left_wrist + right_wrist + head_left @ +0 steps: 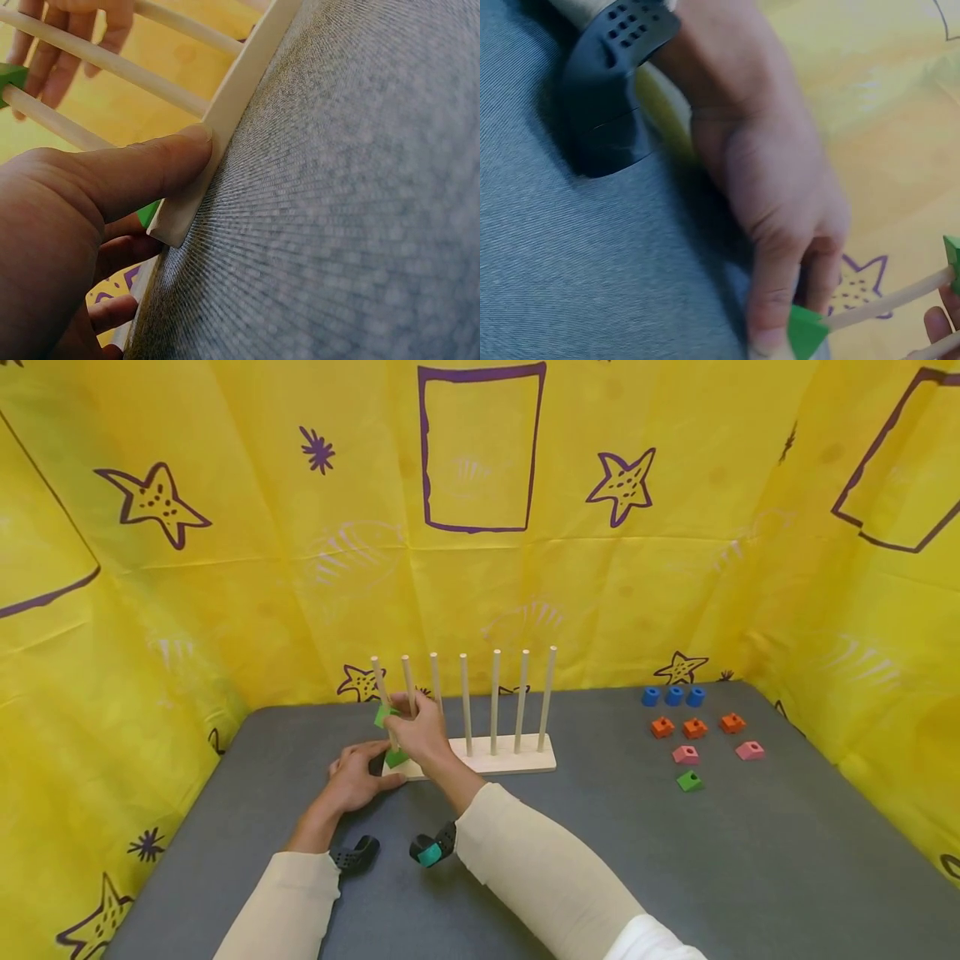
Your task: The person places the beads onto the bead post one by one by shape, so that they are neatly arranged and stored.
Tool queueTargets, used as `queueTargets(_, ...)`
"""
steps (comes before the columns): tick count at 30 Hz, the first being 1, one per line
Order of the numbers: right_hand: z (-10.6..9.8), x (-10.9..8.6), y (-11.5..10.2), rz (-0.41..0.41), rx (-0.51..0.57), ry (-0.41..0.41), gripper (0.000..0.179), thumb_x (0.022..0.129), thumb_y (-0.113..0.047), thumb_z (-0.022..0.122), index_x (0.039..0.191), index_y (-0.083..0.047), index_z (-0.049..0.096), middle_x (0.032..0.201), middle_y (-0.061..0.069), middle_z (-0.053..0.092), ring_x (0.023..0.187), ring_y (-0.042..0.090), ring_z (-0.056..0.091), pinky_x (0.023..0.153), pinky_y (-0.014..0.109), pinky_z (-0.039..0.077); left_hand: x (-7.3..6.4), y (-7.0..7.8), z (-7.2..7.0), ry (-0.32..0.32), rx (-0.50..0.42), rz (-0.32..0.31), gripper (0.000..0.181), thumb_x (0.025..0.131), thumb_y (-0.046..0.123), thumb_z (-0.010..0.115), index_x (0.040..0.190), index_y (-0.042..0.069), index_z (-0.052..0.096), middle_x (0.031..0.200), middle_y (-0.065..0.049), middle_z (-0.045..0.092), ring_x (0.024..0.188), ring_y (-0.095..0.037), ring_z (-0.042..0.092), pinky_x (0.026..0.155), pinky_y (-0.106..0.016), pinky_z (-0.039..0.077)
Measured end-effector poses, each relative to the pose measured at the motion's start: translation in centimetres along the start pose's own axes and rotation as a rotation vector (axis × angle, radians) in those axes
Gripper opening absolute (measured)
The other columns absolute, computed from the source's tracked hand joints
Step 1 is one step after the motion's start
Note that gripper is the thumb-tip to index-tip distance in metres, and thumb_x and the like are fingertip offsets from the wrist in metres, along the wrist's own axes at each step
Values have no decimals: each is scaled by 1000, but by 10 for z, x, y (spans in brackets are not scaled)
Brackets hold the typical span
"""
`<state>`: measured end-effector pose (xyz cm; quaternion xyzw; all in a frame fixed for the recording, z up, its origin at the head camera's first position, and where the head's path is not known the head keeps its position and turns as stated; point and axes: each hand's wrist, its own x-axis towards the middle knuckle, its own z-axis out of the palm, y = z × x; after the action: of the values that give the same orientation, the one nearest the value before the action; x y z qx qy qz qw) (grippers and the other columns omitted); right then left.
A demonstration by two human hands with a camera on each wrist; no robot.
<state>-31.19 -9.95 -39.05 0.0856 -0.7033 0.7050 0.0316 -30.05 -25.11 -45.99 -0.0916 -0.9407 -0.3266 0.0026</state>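
Head view: a pale wooden base [517,762] with seven upright pegs [495,702] stands on a dark grey worktop [600,852]. The right hand [422,731] pinches an angular green block [382,716] partway up the leftmost peg, its fingers closed on it. Below, toward 6 o'clock, a second green block [396,758] sits at that peg's foot. The left hand [356,779], at the base's 9 o'clock end, grips that end. Around the base's 3 o'clock lie three blue cylinders [674,696], three orange notched blocks [695,728], two pink blocks [686,755] and one loose green block [690,781].

Left wrist view: the left thumb presses the base's edge, fingers curling beneath; the pinched block shows at 10 o'clock, cut off by the frame.

Right wrist view: the pinched block is near 4 o'clock, the second at 5, a black wrist mount [604,97] at 10.
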Motion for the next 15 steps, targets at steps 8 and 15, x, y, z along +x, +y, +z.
queueTargets(8,0,-3,21,0,-72,-17,37,83,-1,67,119,-8,64,105,-1,67,105,17,60,91,37,45,0,-1,0,8,18,16,70,83,39,75,140,5,51,139,-21,47,126,-43,28,94,-64,14)
queueTargets(15,1,-4,34,20,-71,-13,40,83,0,68,122,-5,63,105,-1,67,105,18,60,90,37,45,0,-2,0,6,8,15,70,84,39,75,139,4,51,139,-21,47,127,-43,27,95,-64,13)
